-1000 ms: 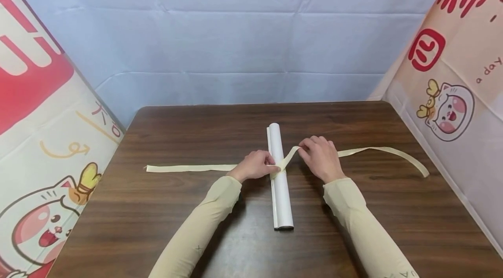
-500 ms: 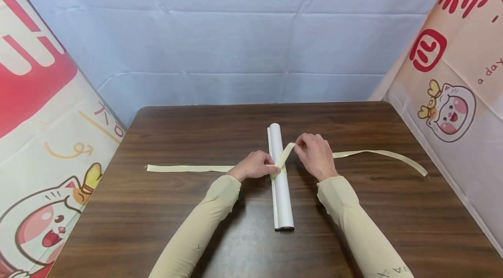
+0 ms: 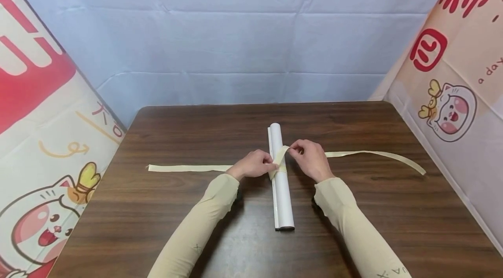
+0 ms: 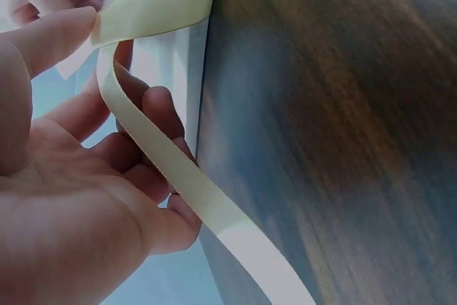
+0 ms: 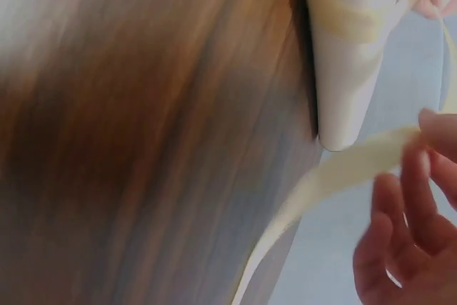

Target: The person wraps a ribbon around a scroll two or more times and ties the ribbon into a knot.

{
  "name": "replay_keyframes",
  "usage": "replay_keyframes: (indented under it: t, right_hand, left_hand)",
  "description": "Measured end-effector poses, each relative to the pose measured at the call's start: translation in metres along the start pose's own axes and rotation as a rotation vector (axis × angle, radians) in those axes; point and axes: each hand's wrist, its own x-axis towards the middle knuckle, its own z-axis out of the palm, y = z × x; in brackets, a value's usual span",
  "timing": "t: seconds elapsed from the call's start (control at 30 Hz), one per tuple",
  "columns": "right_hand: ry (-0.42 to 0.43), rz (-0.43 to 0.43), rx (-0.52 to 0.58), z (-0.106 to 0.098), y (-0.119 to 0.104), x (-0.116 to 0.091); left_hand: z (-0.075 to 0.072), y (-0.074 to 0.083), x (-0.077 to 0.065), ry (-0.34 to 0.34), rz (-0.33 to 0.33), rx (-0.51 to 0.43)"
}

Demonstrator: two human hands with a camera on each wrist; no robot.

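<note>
A white paper roll [image 3: 284, 204] lies lengthwise on the table, a pale yellow ribbon [image 3: 188, 168] wrapped round its middle. My left hand [image 3: 251, 165] pinches the ribbon against the roll's left side. In the left wrist view its thumb [image 4: 68, 33] presses where the strands cross, with the fingers curled below. My right hand [image 3: 310, 159], just right of the roll, pinches the other length of ribbon between thumb and fingertips and lifts it in an arch. The right wrist view shows this ribbon [image 5: 364, 166] trailing from the fingers beside the roll [image 5: 350, 69].
One ribbon tail lies straight across the dark wooden table [image 3: 177, 212] to the left; the other tail [image 3: 377, 152] curves off to the right. A pale cloth backdrop [image 3: 235, 42] hangs behind, and printed panels [image 3: 448, 108] stand at both sides.
My right hand has moved left toward the roll, drawing its ribbon arch in closer over it. The right tail slid slightly left. My left hand stays almost in place.
</note>
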Motion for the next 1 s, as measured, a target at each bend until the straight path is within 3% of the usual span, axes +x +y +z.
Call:
replay_keyframes:
  t: [0.17, 0.37, 0.5, 0.73, 1.0]
  right_hand:
    - [-0.086, -0.038, 0.071, 0.0034, -0.0005, -0.0006]
    - [-0.140, -0.150, 0.128, 0.0078, 0.0002, -0.0016]
    - [-0.184, -0.162, 0.174, 0.0093, -0.0009, -0.0028]
    - [-0.337, -0.108, 0.221, 0.0095, 0.0019, -0.0039]
    - [-0.466, -0.190, 0.227, 0.0098, 0.0058, -0.0046]
  left_hand:
    - [-0.0023, 0.0003, 0.0011, -0.006, 0.008, 0.003]
    - [-0.0050, 0.0013, 0.0014, 0.002, 0.035, 0.021]
    - [-0.0062, 0.0030, 0.0013, 0.014, 0.050, 0.034]
    - [-0.0043, 0.0029, 0.0026, 0.087, 0.059, 0.053]
    - [-0.0025, 0.0000, 0.0049, 0.165, 0.086, 0.030]
